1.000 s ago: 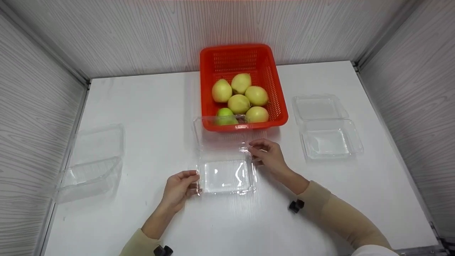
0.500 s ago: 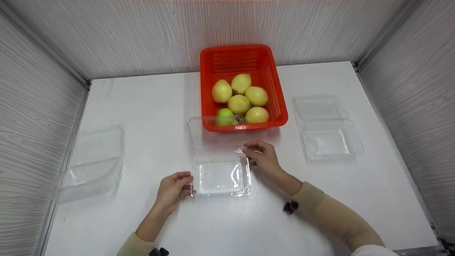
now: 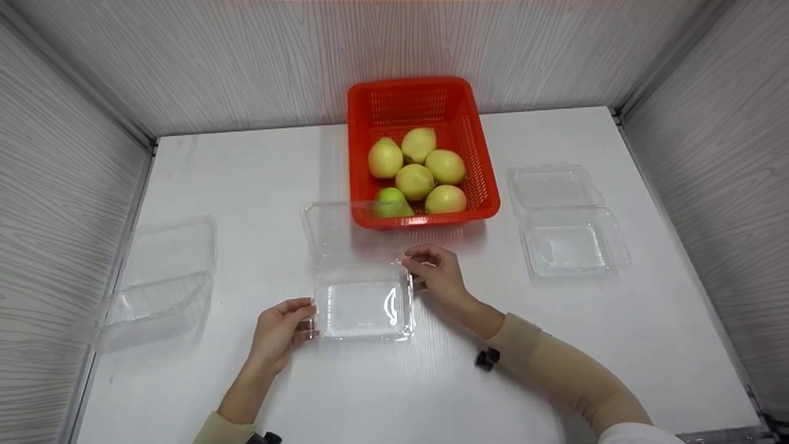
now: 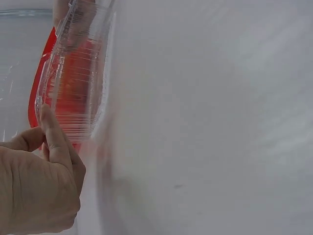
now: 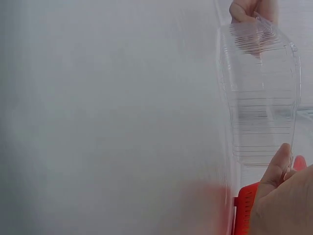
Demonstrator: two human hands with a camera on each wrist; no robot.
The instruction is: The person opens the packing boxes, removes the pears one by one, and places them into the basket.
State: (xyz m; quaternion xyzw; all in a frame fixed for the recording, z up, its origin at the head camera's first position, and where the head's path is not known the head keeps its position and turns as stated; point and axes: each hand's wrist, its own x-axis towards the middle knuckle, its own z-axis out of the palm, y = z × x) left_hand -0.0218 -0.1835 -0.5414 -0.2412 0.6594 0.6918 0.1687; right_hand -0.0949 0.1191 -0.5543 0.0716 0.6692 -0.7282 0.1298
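A clear plastic clamshell container [image 3: 363, 308] stands with its lid raised in front of the basket. My left hand [image 3: 277, 333] pinches its left rim between thumb and fingers. On the other side, my right hand [image 3: 436, 274] pinches the right rim near the hinge. The raised lid [image 3: 330, 234] overlaps the basket's front edge in the head view. Both wrist views show the ribbed container wall [image 4: 73, 117] with fingertips [image 5: 279, 159] on its rim. Nothing lies inside this container.
Behind it, a red basket [image 3: 413, 102] holds several yellow-green pears [image 3: 414, 182] and a greener one [image 3: 391, 202]. Another open clear container [image 3: 160, 302] stands at the left table edge, and one more [image 3: 567, 246] at the right. Panelled walls [image 3: 246, 61] enclose the white table [image 3: 431, 394].
Both hands have moved the clear container to the left along the table, keeping their hold on its rims. The basket, the pears and the two side containers have stayed put.
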